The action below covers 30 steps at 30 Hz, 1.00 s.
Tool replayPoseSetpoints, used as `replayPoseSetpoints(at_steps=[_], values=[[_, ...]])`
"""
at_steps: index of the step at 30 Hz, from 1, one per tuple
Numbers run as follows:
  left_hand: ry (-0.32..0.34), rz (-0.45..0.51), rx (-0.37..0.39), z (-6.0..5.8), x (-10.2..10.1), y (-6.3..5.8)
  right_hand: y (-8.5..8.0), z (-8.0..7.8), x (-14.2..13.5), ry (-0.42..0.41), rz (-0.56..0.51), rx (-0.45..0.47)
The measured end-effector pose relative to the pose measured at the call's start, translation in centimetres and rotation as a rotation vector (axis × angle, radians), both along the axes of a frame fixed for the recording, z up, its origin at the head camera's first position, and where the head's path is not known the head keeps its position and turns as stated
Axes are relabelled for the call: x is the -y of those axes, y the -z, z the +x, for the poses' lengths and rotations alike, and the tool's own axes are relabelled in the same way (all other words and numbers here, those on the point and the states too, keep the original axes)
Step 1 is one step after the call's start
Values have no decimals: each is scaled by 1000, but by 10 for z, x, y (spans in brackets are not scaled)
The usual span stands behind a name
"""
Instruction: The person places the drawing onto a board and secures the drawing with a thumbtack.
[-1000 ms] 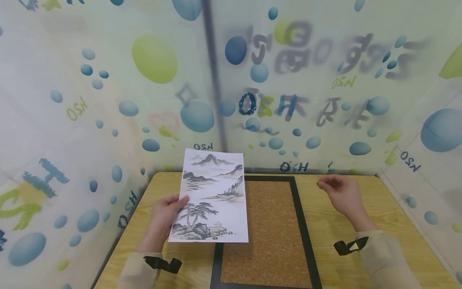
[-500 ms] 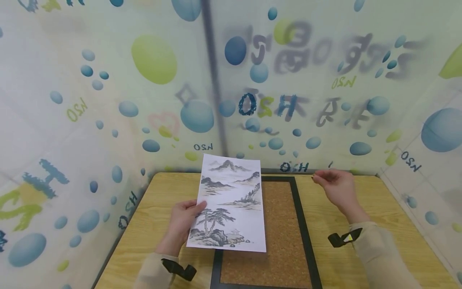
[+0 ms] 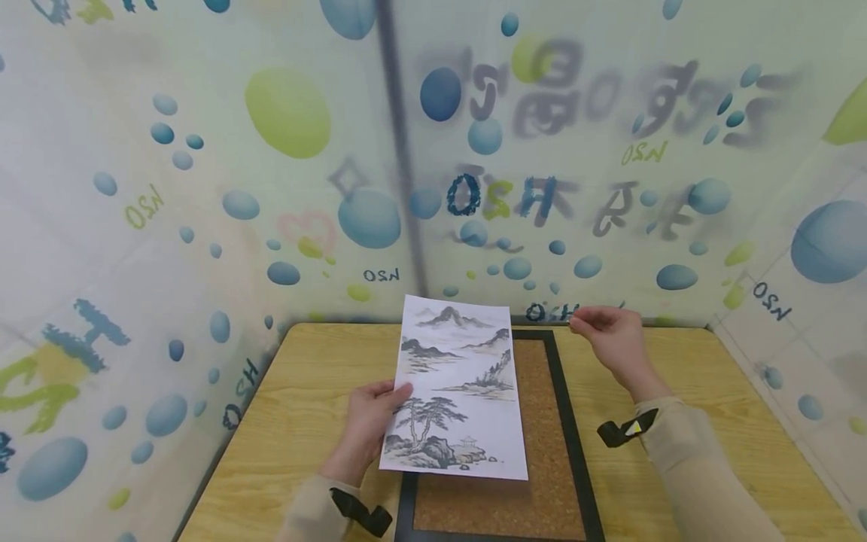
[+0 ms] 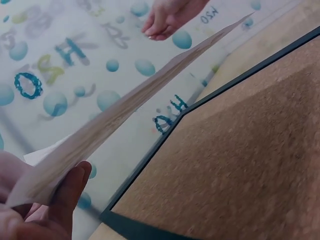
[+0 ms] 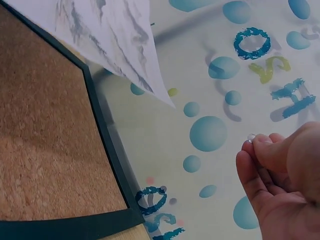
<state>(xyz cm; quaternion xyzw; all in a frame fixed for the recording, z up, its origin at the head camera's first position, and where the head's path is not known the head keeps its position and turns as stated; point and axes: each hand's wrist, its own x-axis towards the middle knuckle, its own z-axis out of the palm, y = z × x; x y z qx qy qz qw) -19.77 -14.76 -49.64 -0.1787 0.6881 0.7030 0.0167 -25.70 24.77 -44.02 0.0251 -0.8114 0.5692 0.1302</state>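
My left hand (image 3: 372,425) holds a sheet of white paper (image 3: 460,391) by its left edge, thumb on the front and fingers behind. A grey ink landscape with mountains, trees and rocks is printed on it. The sheet hovers above a black-framed cork board (image 3: 542,421), apart from it, as the left wrist view shows. Thumb and fingers of my right hand (image 3: 616,342), beyond the board's right side, pinch a small clear, shiny thumbtack-like piece (image 5: 251,137). Most of that piece is hidden by the fingertips. The paper covers the board's upper left part.
The board lies on a light wooden table (image 3: 298,399). Close behind the table hangs a pale curtain (image 3: 576,173) with blue and green dots and lettering. It also closes in the left and right sides. Black wrist cameras (image 3: 359,513) sit on both beige sleeves.
The left hand has carried the paper to the right and slightly down, farther over the cork board. My right hand has moved left and a little up, still pinching the small piece.
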Motion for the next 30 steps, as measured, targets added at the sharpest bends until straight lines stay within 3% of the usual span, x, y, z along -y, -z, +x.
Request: replayPoseSetpoints(at_steps=[13,23,30], values=[[16,-2,-7,8,-30,13,-1,-11,18,10,-10,108],[46,-4,26,13,-40,19,5,-21,26,16,-78,160],[51,25,21,16,-50,26,9,-23,35,1,-67,194]])
